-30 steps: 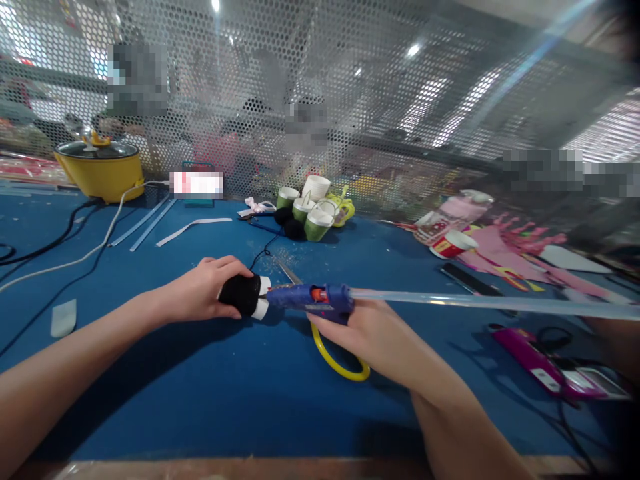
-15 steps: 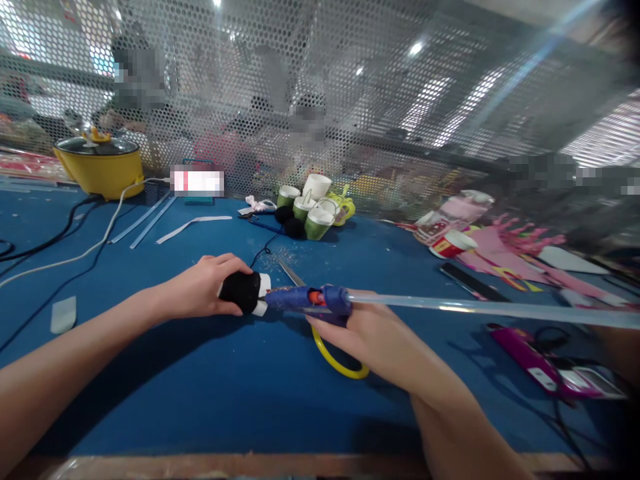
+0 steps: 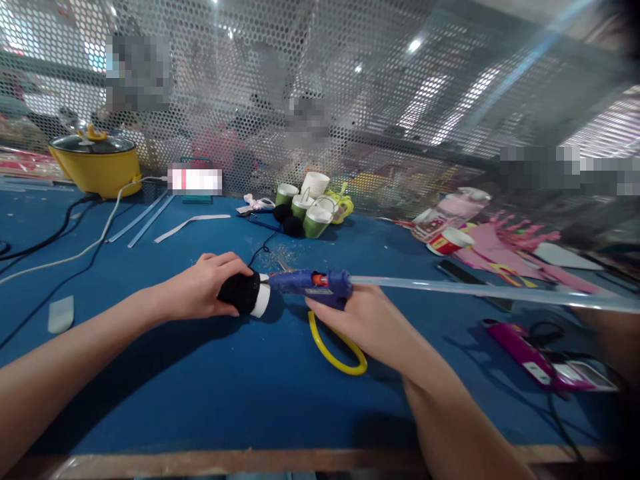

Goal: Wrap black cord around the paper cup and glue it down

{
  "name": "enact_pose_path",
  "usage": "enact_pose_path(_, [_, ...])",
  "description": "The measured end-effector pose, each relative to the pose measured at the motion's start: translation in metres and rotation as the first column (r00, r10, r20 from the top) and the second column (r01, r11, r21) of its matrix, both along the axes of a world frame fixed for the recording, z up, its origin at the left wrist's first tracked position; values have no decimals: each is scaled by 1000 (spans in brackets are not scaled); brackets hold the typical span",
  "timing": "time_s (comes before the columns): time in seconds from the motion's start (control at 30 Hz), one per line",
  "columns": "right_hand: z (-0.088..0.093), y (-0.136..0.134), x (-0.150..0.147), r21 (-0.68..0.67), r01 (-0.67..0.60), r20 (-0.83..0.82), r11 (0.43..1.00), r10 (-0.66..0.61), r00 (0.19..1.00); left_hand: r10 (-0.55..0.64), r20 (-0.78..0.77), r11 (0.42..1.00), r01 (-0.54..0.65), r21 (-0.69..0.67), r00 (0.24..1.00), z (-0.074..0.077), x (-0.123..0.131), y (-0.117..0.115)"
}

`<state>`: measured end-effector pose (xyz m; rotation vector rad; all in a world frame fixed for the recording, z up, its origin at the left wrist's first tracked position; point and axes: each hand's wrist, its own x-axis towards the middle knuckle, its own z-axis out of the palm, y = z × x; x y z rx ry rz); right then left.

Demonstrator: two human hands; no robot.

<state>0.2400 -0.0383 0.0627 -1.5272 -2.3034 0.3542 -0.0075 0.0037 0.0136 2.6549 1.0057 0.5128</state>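
My left hand point(image 3: 203, 285) is wrapped round a black-covered cup with a white rim point(image 3: 245, 294), held on its side on the blue table point(image 3: 200, 393). A blue glue gun point(image 3: 313, 283) is gripped in my right hand point(image 3: 357, 320), its nozzle touching the cup's rim. A long clear glue stick point(image 3: 475, 291) juts out of the gun's back to the right. Under my right hand lies a yellow loop point(image 3: 333, 353).
Green and white paper cups point(image 3: 310, 207) and black pompoms stand at the back centre by the perforated screen. A yellow pot point(image 3: 97, 163) with cables is at the back left. Pink paper scraps point(image 3: 500, 250) and a magenta tool point(image 3: 530, 353) lie to the right.
The glue gun has tilted and shifted slightly up, its nozzle still at the cup's rim. My left hand keeps the cup in place.
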Motion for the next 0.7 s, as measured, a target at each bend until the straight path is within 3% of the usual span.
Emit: enact_pose_path(0.7, [-5, 8, -1, -16, 12, -63, 1000, -13, 998, -20, -6, 999, 20, 32, 1000, 1, 0, -2])
